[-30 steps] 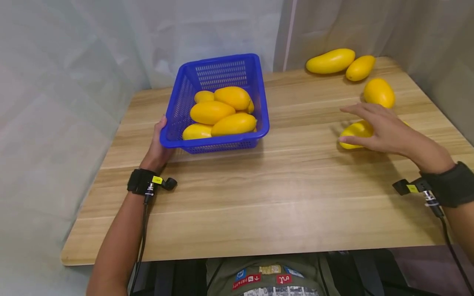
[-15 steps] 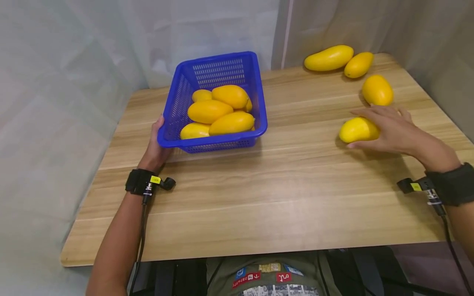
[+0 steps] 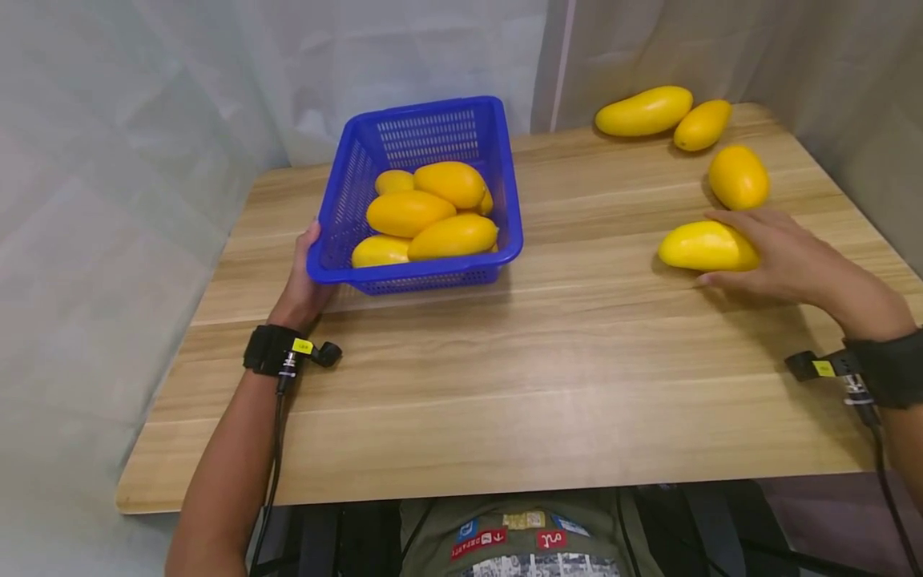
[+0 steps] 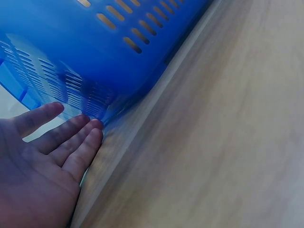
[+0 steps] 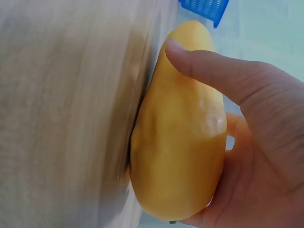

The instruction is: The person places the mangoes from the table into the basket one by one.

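A blue plastic basket (image 3: 420, 277) stands at the table's back left with several yellow mangoes (image 3: 408, 213) in it. My left hand (image 3: 299, 290) rests against its near left corner, thumb by the rim. In the left wrist view the fingers (image 4: 71, 142) lie straight against the basket's (image 4: 95, 47) lower edge. At the right, my right hand (image 3: 775, 255) grips a yellow mango (image 3: 698, 246) that lies on the wooden table (image 3: 505, 385). The right wrist view shows the thumb (image 5: 209, 66) curled over the mango (image 5: 180, 142) and the palm behind it.
Three more mangoes lie at the back right: a long one (image 3: 643, 110), a smaller one (image 3: 703, 124) beside it, and one (image 3: 738, 177) just beyond my right hand. Pale curtains close in the back and sides.
My right hand has slid to the mango's right end and closed round it, and more of the fruit now shows. The left hand and basket have stayed put.
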